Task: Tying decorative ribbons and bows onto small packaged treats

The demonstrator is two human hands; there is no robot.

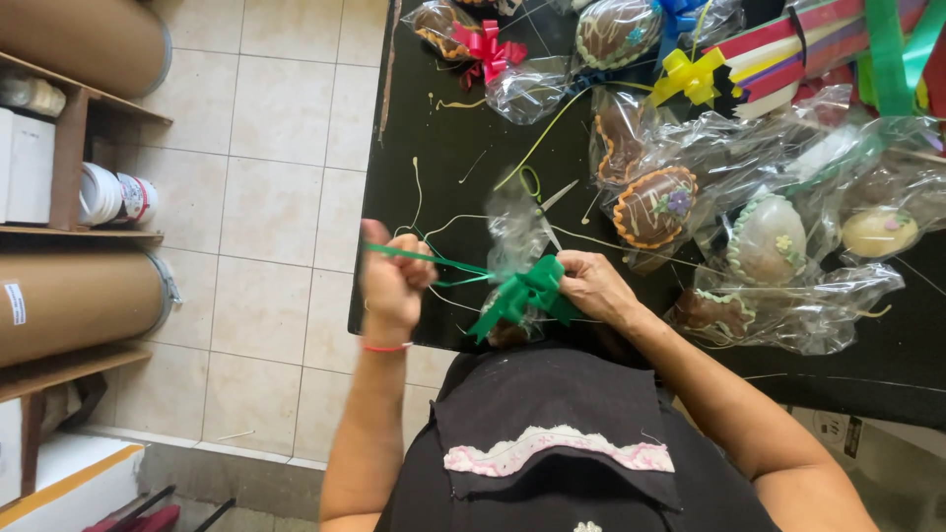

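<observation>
My left hand [392,279] is fisted around the thin tails of a green ribbon [424,260], pulled taut to the left. My right hand [591,284] pinches a green ribbon bow [525,294] against the gathered neck of a clear cellophane bag [514,229]. The bag's dark contents show just below the bow, near the front edge of the black table [443,148]. Scissors [544,209] lie on the table just behind the bag.
Several cellophane-wrapped decorated chocolate eggs [654,206] crowd the table to the right, some tied with a red bow [490,50] or a yellow bow [690,75]. Coloured ribbon strips [798,44] lie at the back right. Wooden shelves with cardboard rolls [79,300] stand left over tiled floor.
</observation>
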